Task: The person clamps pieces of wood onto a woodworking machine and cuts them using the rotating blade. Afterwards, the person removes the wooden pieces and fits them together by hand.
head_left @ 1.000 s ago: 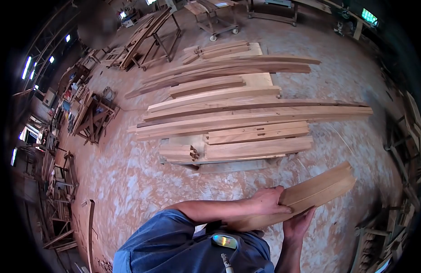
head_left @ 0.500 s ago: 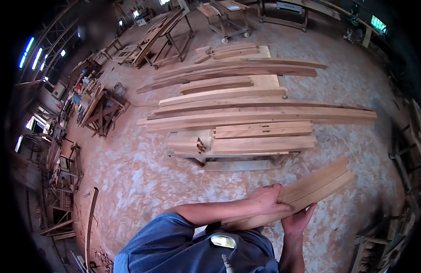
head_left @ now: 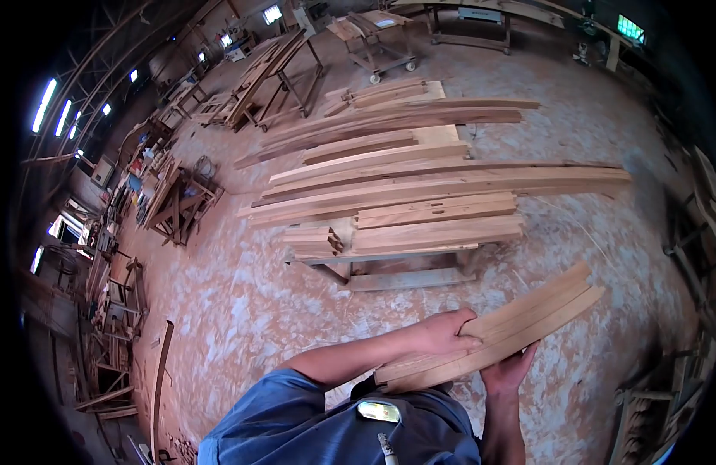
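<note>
Two wooden boards (head_left: 528, 314) lie edge to edge in front of my body, slanting up toward the right. My left hand (head_left: 444, 332) is closed over their far edge, its thumb resting on the upper face. From below, my right hand (head_left: 508, 370) grips the near edge; some of its fingers are hidden beneath the wood. The boards' lower left end reaches close to my blue shirt (head_left: 296, 415). Beyond them, a low wooden stand (head_left: 412, 280) carries several milled timber pieces (head_left: 435, 234), a few with slots cut in them.
Long timbers (head_left: 443, 186) extend past the stand on both sides. Farther back is a wheeled table (head_left: 369, 35). A cluttered workbench (head_left: 176, 198) is at the left, near a narrow strip (head_left: 163, 380) on the floor. Wooden frames (head_left: 660, 395) line the right side.
The view has shifted slightly, so the stand and timbers appear a little more to the left. Both hands keep their hold on the boards, which are tilted slightly differently.
</note>
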The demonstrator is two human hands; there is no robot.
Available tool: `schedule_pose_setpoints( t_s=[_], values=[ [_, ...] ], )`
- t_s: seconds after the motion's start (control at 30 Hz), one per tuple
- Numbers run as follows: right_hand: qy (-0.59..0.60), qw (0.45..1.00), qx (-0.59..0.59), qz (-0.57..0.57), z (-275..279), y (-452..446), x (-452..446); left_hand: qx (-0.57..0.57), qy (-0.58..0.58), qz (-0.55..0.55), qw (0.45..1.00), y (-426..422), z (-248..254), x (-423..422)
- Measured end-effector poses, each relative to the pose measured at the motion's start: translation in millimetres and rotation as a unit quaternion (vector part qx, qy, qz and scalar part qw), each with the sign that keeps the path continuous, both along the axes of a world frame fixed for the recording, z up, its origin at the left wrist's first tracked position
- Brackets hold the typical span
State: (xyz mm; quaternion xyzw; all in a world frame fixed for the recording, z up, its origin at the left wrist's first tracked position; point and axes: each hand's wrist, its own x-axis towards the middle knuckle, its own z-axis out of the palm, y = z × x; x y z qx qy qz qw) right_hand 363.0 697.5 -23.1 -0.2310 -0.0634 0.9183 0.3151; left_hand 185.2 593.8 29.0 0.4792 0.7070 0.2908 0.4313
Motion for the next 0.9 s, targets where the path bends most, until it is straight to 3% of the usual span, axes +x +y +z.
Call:
schedule_pose_setpoints(
  t_s=[0.17,0.27,0.4,0.9],
  values=[
    [0.0,1.0,-0.03,-0.003,7,5,10,-0.061,-0.133,-0.12,0.982,-14,-30,-24],
    [0.035,0.999,-0.026,-0.004,8,7,10,-0.019,-0.221,-0.095,0.97,-29,-39,-15],
    [0.044,0.999,-0.005,0.013,3,7,13,-0.063,-0.162,-0.084,0.981,-32,-31,-12],
    [0.073,0.997,0.005,0.024,-7,1,12,-0.06,-0.157,-0.072,0.983,-47,-13,-12]
  ],
)
